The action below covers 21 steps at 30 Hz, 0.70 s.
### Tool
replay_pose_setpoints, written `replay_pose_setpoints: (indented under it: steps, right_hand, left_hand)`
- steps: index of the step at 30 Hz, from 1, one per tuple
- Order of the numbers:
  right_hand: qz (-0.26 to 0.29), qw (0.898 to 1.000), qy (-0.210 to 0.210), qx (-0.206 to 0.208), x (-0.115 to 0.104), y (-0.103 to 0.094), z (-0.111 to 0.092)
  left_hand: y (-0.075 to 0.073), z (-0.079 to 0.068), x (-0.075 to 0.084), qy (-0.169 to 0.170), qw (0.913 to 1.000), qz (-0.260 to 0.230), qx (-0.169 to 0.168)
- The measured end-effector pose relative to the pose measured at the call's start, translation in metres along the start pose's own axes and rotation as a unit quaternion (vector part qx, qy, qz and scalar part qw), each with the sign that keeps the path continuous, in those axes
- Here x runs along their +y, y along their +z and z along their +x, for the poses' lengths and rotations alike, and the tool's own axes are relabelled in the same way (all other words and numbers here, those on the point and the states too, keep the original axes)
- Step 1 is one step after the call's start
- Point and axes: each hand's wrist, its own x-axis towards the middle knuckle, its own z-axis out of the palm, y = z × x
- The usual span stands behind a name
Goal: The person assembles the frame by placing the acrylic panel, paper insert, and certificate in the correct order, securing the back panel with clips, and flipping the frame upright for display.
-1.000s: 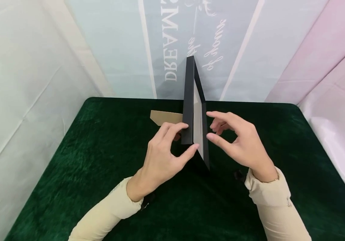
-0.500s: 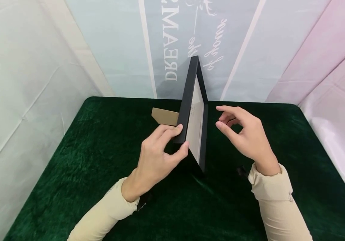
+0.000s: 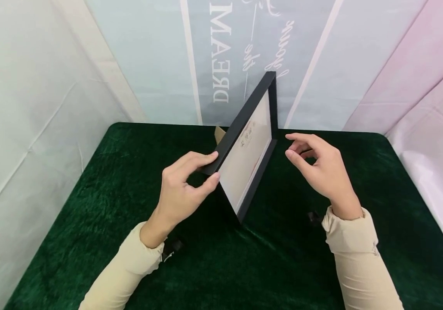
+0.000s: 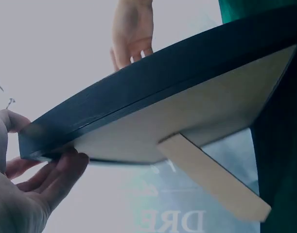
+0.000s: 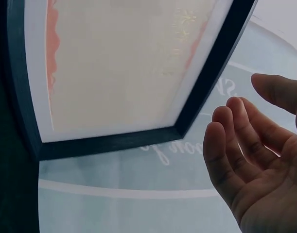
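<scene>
A black picture frame (image 3: 238,125) stands upright at an angle on the green cloth, its face turned partly right. Inside it is a pale sheet (image 5: 114,63) with a wavy pink border, and some small writing shows in the head view. My left hand (image 3: 183,189) pinches the frame's near upper corner between thumb and fingers. Behind the frame, a tan stand leg (image 4: 216,177) juts out from the backing board (image 4: 226,97). Apart from the frame, to its right, my right hand (image 3: 320,168) hovers with loosely bent fingers and holds nothing.
Dark green velvet cloth (image 3: 90,206) covers the table. A pale blue backdrop (image 3: 159,64) with mirrored white lettering hangs right behind the table's far edge. White fabric (image 3: 32,107) hangs on the left, pink and white fabric (image 3: 430,86) on the right.
The frame has turned so that its face shows more, its near edge swinging left with my left hand. The stand leg is now mostly hidden behind it. My right hand has drawn away rightward.
</scene>
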Motion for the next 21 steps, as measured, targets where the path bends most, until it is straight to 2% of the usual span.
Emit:
replay_pose_setpoints:
  steps: [5, 11, 21]
  right_hand:
    - [-0.003, 1.0, 0.025, -0.005, 0.006, 0.0, 0.0]
    - [-0.014, 0.998, 0.057, -0.012, 0.014, 0.0, 0.001]
    - [-0.022, 0.994, 0.102, -0.03, 0.028, 0.002, 0.0]
  left_hand:
    - [-0.008, 0.004, -0.014, -0.026, 0.9977, -0.062, -0.011]
    - [-0.015, 0.007, -0.029, -0.053, 0.9919, -0.115, 0.0]
    - [-0.018, 0.009, -0.043, -0.077, 0.9848, -0.155, 0.006]
